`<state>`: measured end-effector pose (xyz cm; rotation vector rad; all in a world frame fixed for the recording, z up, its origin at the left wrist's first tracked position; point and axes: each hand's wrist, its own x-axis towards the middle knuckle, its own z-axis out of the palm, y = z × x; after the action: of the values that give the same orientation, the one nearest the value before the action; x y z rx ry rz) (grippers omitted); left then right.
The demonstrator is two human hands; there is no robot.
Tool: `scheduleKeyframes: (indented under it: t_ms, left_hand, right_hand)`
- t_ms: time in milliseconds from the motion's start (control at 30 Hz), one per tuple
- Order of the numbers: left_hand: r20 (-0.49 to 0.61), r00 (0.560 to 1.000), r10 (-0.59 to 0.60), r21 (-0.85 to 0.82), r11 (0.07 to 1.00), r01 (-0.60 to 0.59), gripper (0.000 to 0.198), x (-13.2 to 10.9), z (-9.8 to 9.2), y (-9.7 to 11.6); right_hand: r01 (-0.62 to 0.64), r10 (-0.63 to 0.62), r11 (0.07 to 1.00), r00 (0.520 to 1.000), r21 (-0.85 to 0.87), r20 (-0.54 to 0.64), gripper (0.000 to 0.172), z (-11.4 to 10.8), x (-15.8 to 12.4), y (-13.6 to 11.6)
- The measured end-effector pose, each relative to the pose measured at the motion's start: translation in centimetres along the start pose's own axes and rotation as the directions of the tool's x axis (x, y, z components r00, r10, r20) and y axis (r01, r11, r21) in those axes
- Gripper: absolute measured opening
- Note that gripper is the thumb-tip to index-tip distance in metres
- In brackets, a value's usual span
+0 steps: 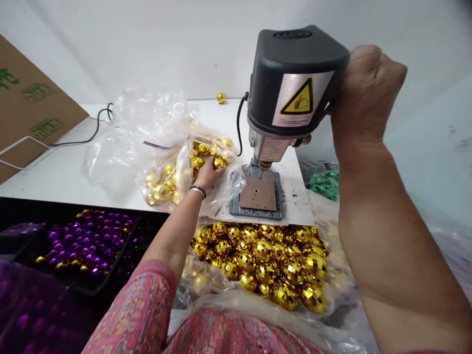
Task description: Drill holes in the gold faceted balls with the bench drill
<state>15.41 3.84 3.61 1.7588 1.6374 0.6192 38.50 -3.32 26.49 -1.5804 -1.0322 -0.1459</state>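
My left hand (207, 173) reaches into a clear plastic bag (162, 147) of gold faceted balls (204, 150) on the white table, fingers curled around one gold ball. My right hand (363, 91) is raised beside the dark head of a small bench drill press (295, 73), fingers closed in a fist on what seems to be its side handle, which the hand hides. The drill's grey base with a brown plate (258, 194) stands bare under the spindle.
A heap of gold faceted balls (273, 265) lies in plastic near my lap. Purple beads fill a black tray (88, 241) at left. A cardboard box (29, 103) leans far left. Green items (322, 183) sit right of the drill. One gold ball (220, 97) rests by the wall.
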Motion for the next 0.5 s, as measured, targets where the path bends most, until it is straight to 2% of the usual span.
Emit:
scheduleKeyframes:
  t_ms: [100,200,267,367,500]
  left_hand:
    - [0.053,0.998,-0.017,-0.335,0.942,0.034,0.049,-2.0,-0.8,0.2]
    - [0.272,0.962,0.010,-0.654,0.735,0.177,0.033,-4.3,-2.1,0.8]
    - [0.392,0.918,0.065,-0.700,0.668,0.252,0.028,-5.9,-2.5,1.5]
    - [0.432,0.895,0.111,-0.647,0.729,0.222,0.034,-7.7,-1.8,2.9]
    - [0.349,0.919,0.182,-0.507,0.861,0.022,0.046,-8.4,0.6,4.5]
  right_hand:
    - [-0.055,0.056,0.998,0.997,-0.027,0.050,0.055,-0.3,0.0,-0.5]
    - [-0.078,0.082,0.995,0.994,-0.058,0.074,0.055,-0.4,-0.1,-0.9]
    - [-0.071,0.075,0.995,0.996,-0.065,0.058,0.054,-0.4,-0.1,-1.0]
    - [-0.066,0.068,0.997,0.997,-0.046,0.042,0.054,-0.3,-0.1,-0.8]
    - [-0.061,0.062,0.998,0.997,-0.025,0.051,0.052,-0.4,-0.1,-0.4]
